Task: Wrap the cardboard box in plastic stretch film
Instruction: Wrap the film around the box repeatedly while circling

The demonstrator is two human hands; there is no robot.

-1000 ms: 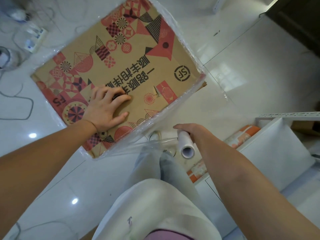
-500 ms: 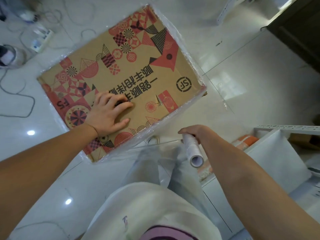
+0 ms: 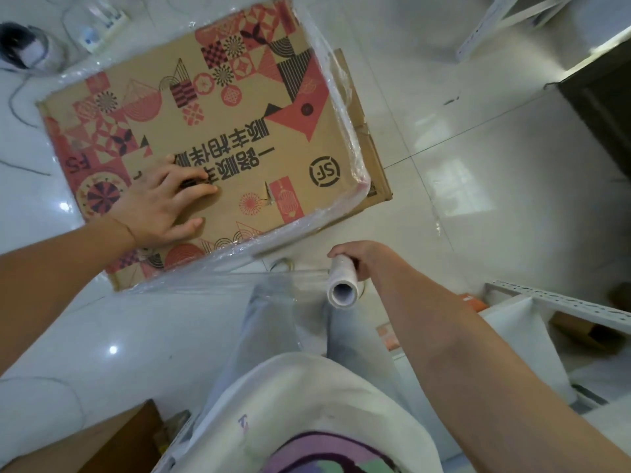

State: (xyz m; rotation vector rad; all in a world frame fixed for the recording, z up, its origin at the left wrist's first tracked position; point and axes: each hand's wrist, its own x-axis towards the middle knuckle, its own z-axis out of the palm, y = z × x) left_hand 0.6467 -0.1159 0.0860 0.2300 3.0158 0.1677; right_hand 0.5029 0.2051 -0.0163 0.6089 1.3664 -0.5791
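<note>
While one hand [image 3: 160,206] steadies one box [image 3: 218,131], another [image 3: 362,256] grips one roll [image 3: 342,285].

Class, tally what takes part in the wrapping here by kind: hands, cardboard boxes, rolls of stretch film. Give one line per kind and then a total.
Hands: 2, the left hand flat on the box, the right hand gripping the roll
Cardboard boxes: 1, the printed cardboard box
Rolls of stretch film: 1, the roll
Total: 4
</note>
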